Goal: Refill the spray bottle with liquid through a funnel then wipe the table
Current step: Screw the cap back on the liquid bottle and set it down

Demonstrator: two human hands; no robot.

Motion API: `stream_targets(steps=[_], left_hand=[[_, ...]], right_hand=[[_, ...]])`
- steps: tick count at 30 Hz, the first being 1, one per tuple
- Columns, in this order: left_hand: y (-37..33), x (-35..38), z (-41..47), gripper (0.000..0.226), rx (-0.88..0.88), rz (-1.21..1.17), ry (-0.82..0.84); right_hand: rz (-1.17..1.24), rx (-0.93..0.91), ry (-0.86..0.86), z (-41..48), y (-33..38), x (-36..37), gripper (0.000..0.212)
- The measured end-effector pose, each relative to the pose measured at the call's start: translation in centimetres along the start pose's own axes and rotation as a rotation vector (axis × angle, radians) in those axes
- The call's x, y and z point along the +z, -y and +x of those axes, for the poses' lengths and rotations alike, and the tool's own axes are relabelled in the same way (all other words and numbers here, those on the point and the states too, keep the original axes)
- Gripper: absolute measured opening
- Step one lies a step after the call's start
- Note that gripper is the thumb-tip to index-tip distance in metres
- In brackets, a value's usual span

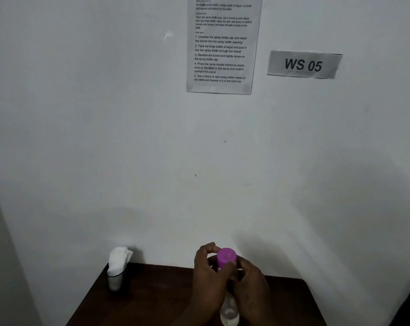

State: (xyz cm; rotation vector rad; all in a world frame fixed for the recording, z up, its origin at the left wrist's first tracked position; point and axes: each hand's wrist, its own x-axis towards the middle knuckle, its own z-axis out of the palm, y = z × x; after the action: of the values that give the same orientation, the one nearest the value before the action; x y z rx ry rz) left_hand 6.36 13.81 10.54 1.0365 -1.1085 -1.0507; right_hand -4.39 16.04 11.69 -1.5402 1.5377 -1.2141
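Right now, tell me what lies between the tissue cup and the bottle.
Only bare table lies between the tissue cup and the bottle, as the head view shows.

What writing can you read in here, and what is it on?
"WS 05": grey sign on the wall.
"1. Unscrew the spray bottle cap and insert the funnel into the spray bottle opening": paper sheet on the wall; steps 2 to 5 follow, top lines blurred.

Dim, grainy picture; soft shadows on the wall (81, 161); upper sheet (222, 43) text blurred.
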Motion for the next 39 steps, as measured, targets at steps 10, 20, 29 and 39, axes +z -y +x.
stream_targets(steps=[10, 20, 29, 39], left_hand=[[1.2, 0.5, 0.6, 0.054, 0.031, 0.099, -0.071], [1.9, -1.5, 2.3, 0.038, 0.09, 0.085, -0.1], [5.6, -6.7, 6.0, 0.041, 0.042, 0.144, -0.128], [11.8, -15.0, 12.3, 0.045, -0.048, 0.215, -0.11]], right_hand=[[-0.042, 0.04, -0.046, 0.9, -1.6, 0.5, 0.019], [-0.14, -0.009, -0.041, 3.5, -3.0, 2.8, 0.042], [-0.219, -0.019, 0.119, 7.7, -4.9, 8.5, 0.036], [-0.237, -0.044, 0.336, 14.7, -7.4, 17.4, 0.057]])
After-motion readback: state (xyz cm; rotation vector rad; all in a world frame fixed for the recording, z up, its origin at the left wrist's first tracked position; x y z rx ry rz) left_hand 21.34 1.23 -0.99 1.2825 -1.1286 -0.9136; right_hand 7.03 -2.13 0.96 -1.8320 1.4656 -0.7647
